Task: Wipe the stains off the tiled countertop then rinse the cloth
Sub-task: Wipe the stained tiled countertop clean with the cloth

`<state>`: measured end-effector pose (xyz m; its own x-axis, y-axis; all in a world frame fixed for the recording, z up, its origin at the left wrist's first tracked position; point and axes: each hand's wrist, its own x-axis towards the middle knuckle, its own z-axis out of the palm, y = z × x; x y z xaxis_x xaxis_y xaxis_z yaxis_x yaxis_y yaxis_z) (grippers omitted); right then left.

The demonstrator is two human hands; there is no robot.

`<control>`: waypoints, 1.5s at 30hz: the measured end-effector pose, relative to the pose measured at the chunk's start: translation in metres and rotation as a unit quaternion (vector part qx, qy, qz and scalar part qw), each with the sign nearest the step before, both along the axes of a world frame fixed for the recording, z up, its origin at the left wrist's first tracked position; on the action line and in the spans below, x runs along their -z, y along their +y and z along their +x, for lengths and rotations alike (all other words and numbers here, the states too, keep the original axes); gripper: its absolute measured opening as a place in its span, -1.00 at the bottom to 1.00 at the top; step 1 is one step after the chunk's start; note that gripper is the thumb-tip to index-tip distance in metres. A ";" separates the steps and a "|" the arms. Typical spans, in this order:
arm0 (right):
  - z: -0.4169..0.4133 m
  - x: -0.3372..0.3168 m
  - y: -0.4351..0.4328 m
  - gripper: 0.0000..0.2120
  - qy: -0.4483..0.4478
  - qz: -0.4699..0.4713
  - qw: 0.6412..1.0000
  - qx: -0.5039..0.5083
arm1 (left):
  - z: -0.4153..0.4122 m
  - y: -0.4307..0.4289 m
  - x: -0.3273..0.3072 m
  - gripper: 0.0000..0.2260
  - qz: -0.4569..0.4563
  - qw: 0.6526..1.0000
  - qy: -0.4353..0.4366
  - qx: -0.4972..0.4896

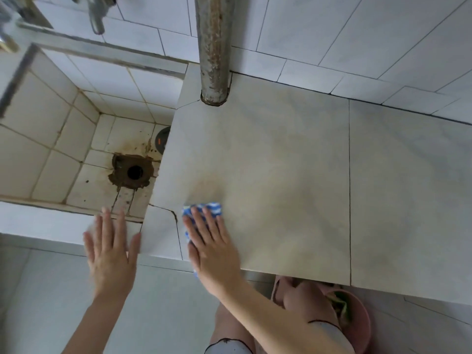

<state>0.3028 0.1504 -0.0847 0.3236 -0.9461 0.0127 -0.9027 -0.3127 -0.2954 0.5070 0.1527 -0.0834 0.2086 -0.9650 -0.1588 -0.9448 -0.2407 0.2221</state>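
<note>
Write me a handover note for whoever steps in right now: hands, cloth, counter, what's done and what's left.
Right hand: flat, palm down, pressing the blue-and-white cloth onto the tiled countertop near its front left corner.
Left hand: open, empty, fingers spread at the front ledge of the sink.
Done: wiping is under way.
Left: a faint brownish smear shows just beyond the cloth; wipe it, then rinse the cloth at the sink. The sink drain is badly stained.
</note>
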 end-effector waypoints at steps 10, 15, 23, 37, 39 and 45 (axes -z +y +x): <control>-0.074 0.017 -0.148 -0.54 0.046 -0.030 0.997 0.054 | -0.003 -0.002 0.005 -0.47 0.001 1.000 -0.007 -0.011; -0.019 0.016 -0.150 -0.52 0.032 -0.041 0.997 0.063 | -0.004 -0.002 0.005 -0.47 -0.004 1.000 -0.010 -0.016; 0.013 0.009 -0.068 -0.54 0.025 -0.060 0.960 -0.271 | -0.007 -0.014 -0.002 -0.44 -0.048 0.990 0.060 -0.117; 0.008 0.004 -0.258 -0.39 0.086 0.013 0.996 -0.013 | -0.009 -0.023 0.010 -0.43 -0.057 0.988 0.008 -0.141; 0.015 0.004 -0.251 -0.40 0.085 0.012 0.996 -0.037 | -0.009 -0.024 0.011 -0.43 -0.057 0.988 0.003 -0.143; 0.029 0.006 -0.157 -0.52 0.067 0.003 0.965 -0.253 | -0.008 -0.023 0.011 -0.47 -0.072 0.987 0.006 -0.146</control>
